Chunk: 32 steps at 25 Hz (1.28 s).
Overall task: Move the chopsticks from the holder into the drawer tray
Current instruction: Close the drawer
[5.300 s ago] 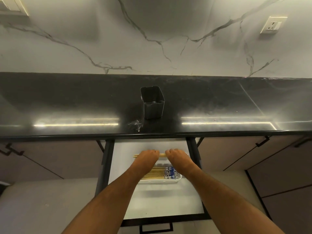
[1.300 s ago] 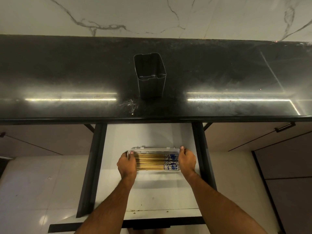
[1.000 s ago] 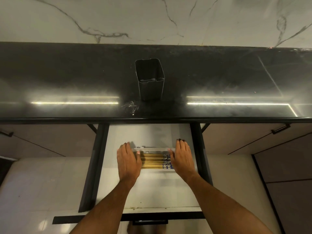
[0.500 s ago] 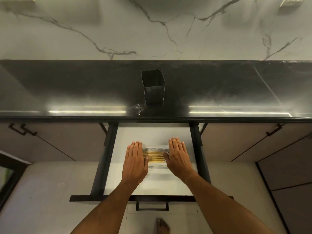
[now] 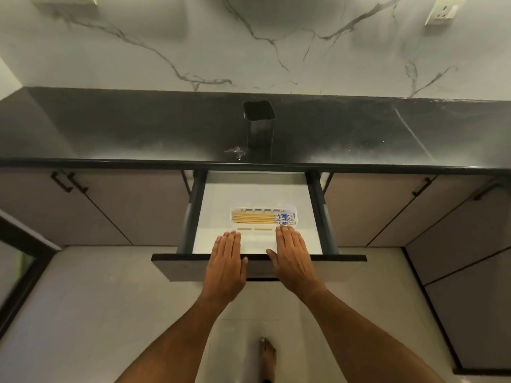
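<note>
Several wooden chopsticks (image 5: 253,218) with blue-patterned ends lie side by side in a clear plastic tray (image 5: 290,210) inside the open white drawer (image 5: 215,205). The dark square holder (image 5: 259,123) stands upright on the black counter above the drawer, and nothing sticks out of its top. My left hand (image 5: 225,268) and my right hand (image 5: 293,259) are flat, palms down, over the drawer's dark front panel (image 5: 177,268). Their fingertips reach just short of the tray. Neither hand holds anything.
The black countertop (image 5: 110,134) runs the full width under a marble wall with a socket (image 5: 442,11) at the top right. Closed cabinet doors with dark handles (image 5: 69,182) flank the drawer. A bare foot (image 5: 266,357) stands on the pale floor below.
Both hands have drawn back from the tray's sides to the drawer's front edge. The tray with the chopsticks is now fully uncovered. The camera has pulled back.
</note>
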Available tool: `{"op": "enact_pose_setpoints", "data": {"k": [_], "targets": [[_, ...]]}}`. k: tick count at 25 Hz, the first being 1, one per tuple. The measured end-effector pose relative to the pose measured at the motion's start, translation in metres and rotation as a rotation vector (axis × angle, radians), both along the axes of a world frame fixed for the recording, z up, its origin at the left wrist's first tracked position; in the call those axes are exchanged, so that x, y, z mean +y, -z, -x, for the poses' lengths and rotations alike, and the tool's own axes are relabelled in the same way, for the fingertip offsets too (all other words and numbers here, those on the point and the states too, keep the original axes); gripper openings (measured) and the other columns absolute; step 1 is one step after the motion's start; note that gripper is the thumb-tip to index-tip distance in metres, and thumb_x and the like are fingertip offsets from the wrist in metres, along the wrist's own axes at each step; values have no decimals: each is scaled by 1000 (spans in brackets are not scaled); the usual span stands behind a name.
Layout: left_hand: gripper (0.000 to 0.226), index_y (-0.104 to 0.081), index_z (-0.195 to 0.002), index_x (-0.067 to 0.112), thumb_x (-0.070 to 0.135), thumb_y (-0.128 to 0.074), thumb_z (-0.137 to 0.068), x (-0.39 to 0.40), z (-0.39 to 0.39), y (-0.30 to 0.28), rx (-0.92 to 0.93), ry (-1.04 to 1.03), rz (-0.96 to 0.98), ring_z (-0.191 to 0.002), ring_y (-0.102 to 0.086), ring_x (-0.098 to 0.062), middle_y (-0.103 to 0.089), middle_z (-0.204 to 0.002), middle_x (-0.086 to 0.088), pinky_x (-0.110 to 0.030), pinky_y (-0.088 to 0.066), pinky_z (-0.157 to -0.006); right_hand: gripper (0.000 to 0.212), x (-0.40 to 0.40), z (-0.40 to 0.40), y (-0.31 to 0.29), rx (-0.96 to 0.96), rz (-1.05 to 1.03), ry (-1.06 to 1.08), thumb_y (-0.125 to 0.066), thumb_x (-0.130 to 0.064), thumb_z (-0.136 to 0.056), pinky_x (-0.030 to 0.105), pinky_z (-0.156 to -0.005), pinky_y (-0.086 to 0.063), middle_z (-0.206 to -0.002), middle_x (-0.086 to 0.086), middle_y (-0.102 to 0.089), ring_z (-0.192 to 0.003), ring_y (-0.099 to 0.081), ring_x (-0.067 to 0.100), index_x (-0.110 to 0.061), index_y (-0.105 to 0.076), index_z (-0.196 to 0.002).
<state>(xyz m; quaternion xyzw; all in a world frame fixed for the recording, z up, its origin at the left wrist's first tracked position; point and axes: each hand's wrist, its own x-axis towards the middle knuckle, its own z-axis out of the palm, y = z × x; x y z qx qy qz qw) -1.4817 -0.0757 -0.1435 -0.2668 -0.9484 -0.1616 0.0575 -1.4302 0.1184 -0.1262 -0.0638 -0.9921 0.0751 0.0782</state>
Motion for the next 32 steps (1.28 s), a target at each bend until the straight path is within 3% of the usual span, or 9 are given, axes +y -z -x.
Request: {"op": "enact_pose_setpoints", "data": {"k": [4,8,11,14,16,18,21,24,32], "targets": [[56,-39,-152,7,31,-49,-102,-17,-45,19,-49,47,17,-146,-41,-31,-47,-154,-13,-46,-29,-123,55,-19,-47,17,18,21,-73,-49,-37,-104,46,-114,-43,-144,18,-56,-135,-52,32,-2,-47,-146],[53,-53,-145,7,21,-65,-96,-21,-66,46,-97,111,79,-137,-53,-33,-58,-145,-14,-43,-34,-117,43,-28,-76,51,-48,6,-190,-50,-27,-103,36,-108,-47,-132,11,-61,-121,-60,25,-7,-52,-141],[58,-59,-138,7,13,-80,-85,-19,-59,67,-156,186,154,-128,-61,-31,-65,-136,-14,-41,-38,-114,38,-22,-69,72,-136,11,-203,-58,-10,-98,36,-107,-45,-129,11,-63,-118,-60,26,-9,-56,-136],[65,-58,-140,7,6,-83,-80,-4,-37,49,-172,159,177,-129,-59,-29,-64,-136,-12,-39,-36,-116,39,-22,-42,54,-111,16,-155,-70,-2,-88,40,-105,-49,-121,10,-69,-112,-65,27,-9,-64,-127],[69,-56,-142,8,4,-83,-78,-5,-34,46,-154,188,182,-131,-58,-28,-63,-139,-11,-37,-38,-115,40,-26,-39,48,-113,-14,-184,-75,-1,-85,42,-103,-51,-115,13,-72,-106,-69,30,-7,-68,-124],[69,-55,-144,12,7,-82,-81,13,-15,128,-330,204,251,-133,-56,-27,-61,-141,-7,-36,-42,-112,38,-14,-17,126,-285,74,-141,-77,-4,-85,41,-99,-53,-111,14,-73,-104,-70,32,-6,-70,-122],[73,-50,-148,18,10,-80,-82,6,-21,124,-369,198,287,-144,-40,-26,-52,-148,-2,-36,-45,-111,30,-17,-23,123,-368,113,-118,-65,-10,-97,33,-97,-53,-115,10,-72,-107,-68,26,-11,-69,-127],[75,-37,-155,25,15,-72,-90,14,-9,123,-349,213,257,-149,-28,-21,-39,-158,2,-31,-34,-118,29,-13,-11,122,-355,197,-74,-61,-13,-99,28,-94,-55,-111,6,-72,-101,-69,20,-14,-68,-127],[68,-52,-146,21,14,-80,-85,45,52,115,-347,130,268,-142,-44,-26,-53,-148,-2,-38,-39,-115,29,10,53,118,-308,199,-40,-64,-13,-98,29,-100,-50,-106,7,-75,-97,-71,23,-13,-70,-126]]}}
